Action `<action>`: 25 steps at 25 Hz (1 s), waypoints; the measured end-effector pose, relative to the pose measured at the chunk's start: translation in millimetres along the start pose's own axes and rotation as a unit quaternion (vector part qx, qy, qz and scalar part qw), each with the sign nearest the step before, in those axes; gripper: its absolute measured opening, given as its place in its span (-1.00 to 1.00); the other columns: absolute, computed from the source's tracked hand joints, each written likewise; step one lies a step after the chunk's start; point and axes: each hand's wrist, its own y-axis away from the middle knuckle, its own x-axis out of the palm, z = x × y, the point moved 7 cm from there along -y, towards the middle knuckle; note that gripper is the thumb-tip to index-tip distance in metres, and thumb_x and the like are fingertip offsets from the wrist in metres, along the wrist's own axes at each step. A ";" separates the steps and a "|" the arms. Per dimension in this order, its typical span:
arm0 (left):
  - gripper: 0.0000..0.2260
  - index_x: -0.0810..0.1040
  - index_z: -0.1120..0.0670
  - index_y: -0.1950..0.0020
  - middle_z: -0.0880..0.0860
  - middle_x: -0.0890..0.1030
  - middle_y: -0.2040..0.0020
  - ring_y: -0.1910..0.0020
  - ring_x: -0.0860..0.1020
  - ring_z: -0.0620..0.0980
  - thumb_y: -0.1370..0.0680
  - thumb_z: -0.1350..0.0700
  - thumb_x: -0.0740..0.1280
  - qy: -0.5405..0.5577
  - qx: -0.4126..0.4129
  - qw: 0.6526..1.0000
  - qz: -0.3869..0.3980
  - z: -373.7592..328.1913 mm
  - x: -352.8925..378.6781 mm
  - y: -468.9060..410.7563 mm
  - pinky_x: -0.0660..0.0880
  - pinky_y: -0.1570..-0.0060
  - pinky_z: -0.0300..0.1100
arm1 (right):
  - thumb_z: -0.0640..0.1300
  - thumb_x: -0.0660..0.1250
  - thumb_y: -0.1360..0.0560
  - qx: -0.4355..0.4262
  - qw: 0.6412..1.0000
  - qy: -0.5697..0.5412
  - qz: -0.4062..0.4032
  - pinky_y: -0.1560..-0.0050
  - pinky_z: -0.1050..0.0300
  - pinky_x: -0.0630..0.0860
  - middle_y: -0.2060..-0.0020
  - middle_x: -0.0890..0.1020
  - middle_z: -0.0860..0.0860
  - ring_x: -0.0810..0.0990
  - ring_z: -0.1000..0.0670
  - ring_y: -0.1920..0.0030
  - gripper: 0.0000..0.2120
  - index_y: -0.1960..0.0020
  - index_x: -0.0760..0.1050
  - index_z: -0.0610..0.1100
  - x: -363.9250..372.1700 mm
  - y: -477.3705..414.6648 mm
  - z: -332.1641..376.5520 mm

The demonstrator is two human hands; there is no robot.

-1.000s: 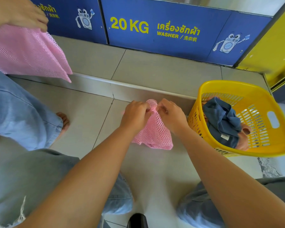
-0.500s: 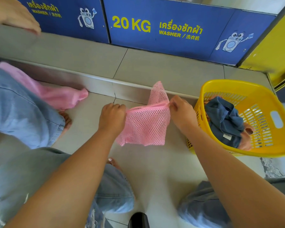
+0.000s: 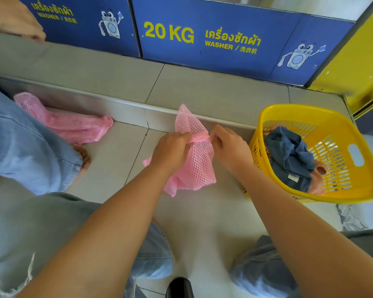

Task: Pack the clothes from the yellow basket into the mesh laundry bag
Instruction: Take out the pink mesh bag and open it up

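Observation:
A pink mesh laundry bag (image 3: 197, 166) hangs crumpled above the tiled floor in the middle of the view. My left hand (image 3: 170, 150) grips its gathered rim from the left. My right hand (image 3: 227, 147) pinches the same rim from the right, close to the left hand. One corner of the bag sticks up behind my hands. To the right stands the yellow basket (image 3: 353, 190), tilted, holding a dark blue garment (image 3: 291, 155) over a peach-coloured one (image 3: 320, 179).
A second pink mesh bag (image 3: 71, 125) lies on the floor at the left beside another person's jeans leg (image 3: 24, 147) and bare foot (image 3: 83, 157). That person's hand (image 3: 13, 18) is at top left. A raised tiled step (image 3: 116, 82) and blue washer panels (image 3: 224, 39) run behind.
My hands came back together on the bag's rim after spreading it apart. The other person's pink bag dropped from their hand to the floor at the left.

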 end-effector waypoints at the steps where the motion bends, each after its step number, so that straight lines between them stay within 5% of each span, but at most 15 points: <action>1: -0.86 0.57 0.19 -0.01 0.13 0.62 0.16 0.22 0.47 0.09 -0.62 0.15 0.26 -0.014 0.017 1.000 0.001 0.1 -2.3 1.5 0.34 0.27 -0.14 | -0.12 0.12 -0.60 0.021 1.000 0.005 0.002 0.29 0.05 0.43 0.10 0.58 -0.07 0.54 -0.16 0.15 -0.87 0.01 0.43 -0.11 -0.3 -0.1 -6.2; 4: -0.83 0.59 0.14 -0.12 0.11 0.65 0.09 0.16 0.55 0.12 -0.62 0.17 0.25 -0.047 0.007 0.999 0.017 18.4 -7.9 6.9 0.45 0.22 -0.11 | -0.14 0.10 -0.59 0.109 0.994 -0.008 0.002 0.27 0.07 0.36 0.12 0.60 -0.11 0.55 -0.19 0.15 -0.88 0.08 0.37 -0.11 -3.9 -0.8 -28.6; 8: -0.85 0.52 0.14 -0.11 0.14 0.59 0.12 0.18 0.54 0.17 -0.64 0.14 0.19 -0.079 -0.079 0.993 0.031 59.7 -19.2 18.8 0.38 0.26 -0.12 | -0.13 0.05 -0.57 0.178 0.983 -0.030 -0.021 0.22 -0.08 0.57 0.22 0.63 -0.14 0.62 -0.24 0.24 -0.86 0.08 0.35 -0.12 -10.2 -2.3 -45.8; 11: -0.83 0.42 0.10 0.08 0.03 0.44 0.27 0.30 0.42 0.05 -0.66 0.07 0.18 0.051 -0.135 0.988 0.063 62.3 -15.2 12.9 0.29 0.33 -0.14 | -0.11 0.07 -0.56 0.234 0.966 -0.113 -0.022 0.24 -0.07 0.60 0.23 0.62 -0.12 0.61 -0.20 0.30 -0.90 0.03 0.36 -0.06 -0.2 -5.8 -49.1; 15: -0.75 0.33 0.06 0.22 -0.02 0.34 0.33 0.38 0.29 -0.05 -0.64 0.03 0.22 0.313 -0.202 0.922 0.108 36.4 0.0 3.8 0.21 0.36 -0.17 | 0.09 0.15 -0.59 0.319 0.924 -0.203 0.054 0.19 -0.13 0.67 0.09 0.61 -0.08 0.70 -0.15 0.34 -0.72 -0.18 0.30 -0.07 23.8 5.4 -39.6; 19: -0.89 0.49 0.01 0.02 0.05 0.57 0.07 0.21 0.52 -0.03 -0.62 0.00 0.26 0.436 -0.245 0.854 0.142 14.7 15.7 0.3 0.39 0.27 -0.18 | 0.31 0.14 -0.51 0.318 0.895 -0.274 0.150 0.13 -0.13 0.67 0.16 0.58 -0.01 0.72 -0.09 0.29 -0.55 -0.14 0.26 -0.04 45.0 24.4 -15.3; 22: -0.65 0.46 0.04 -0.34 0.05 0.61 -0.10 -0.02 0.58 0.03 -0.57 0.01 0.35 0.488 -0.277 0.804 0.198 7.1 30.1 3.8 0.51 0.09 -0.08 | 0.28 0.12 -0.55 0.319 0.856 -0.371 0.169 0.06 -0.13 0.65 0.07 0.62 -0.07 0.71 -0.11 0.15 -0.54 -0.14 0.40 -0.09 49.8 26.3 -5.9; 25: -0.76 0.54 0.01 -0.27 -0.01 0.64 0.10 0.15 0.57 -0.02 -0.59 0.13 0.33 0.540 -0.295 0.749 0.245 2.3 37.0 12.5 0.55 0.11 -0.09 | 0.10 0.17 -0.60 0.326 0.822 -0.434 0.171 0.06 -0.03 0.64 0.04 0.69 -0.12 0.67 -0.08 0.14 -0.66 -0.12 0.53 -0.13 48.0 25.1 -3.3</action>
